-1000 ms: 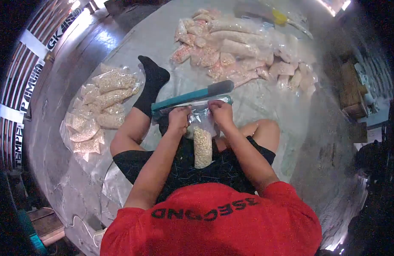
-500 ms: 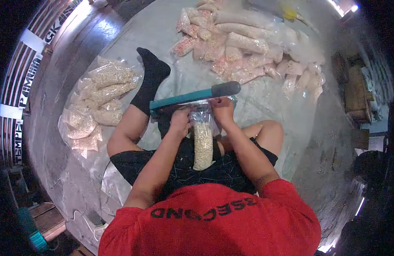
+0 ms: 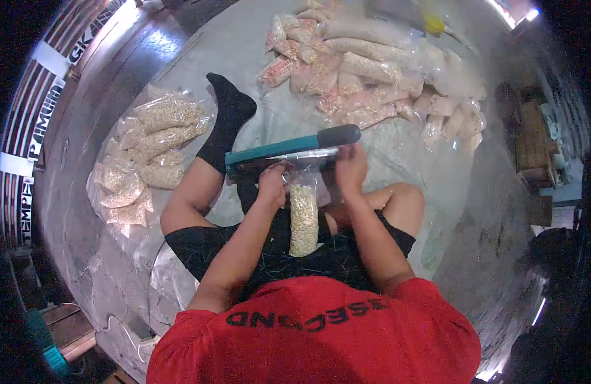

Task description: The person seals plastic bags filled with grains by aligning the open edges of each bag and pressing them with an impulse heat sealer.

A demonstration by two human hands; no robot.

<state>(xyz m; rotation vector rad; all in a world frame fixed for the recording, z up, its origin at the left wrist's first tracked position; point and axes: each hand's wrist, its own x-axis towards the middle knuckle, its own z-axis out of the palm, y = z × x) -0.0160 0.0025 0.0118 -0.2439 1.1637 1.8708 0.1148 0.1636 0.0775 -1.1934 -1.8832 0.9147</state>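
Upright between my legs stands a clear plastic bag of pale beans, its unfilled top reaching up to a teal hand sealer. My left hand pinches the left side of the bag's top, just below the sealer. On the other side, my right hand is apart from the bag, right beneath the sealer's black handle. Its fingers are blurred, and I cannot tell whether they touch the handle. The sealer's arm is raised above its base, and the bag's mouth lies close to the gap.
Several filled bags lie on plastic sheeting to the left, beside my socked foot. A larger pile of filled bags spreads across the far side. Wooden boxes stand at the right. A white cord runs along the floor at lower left.
My right hand has let go of the bag's top right side and moved right, under the sealer's handle. My left hand stays on the bag, which has barely moved.
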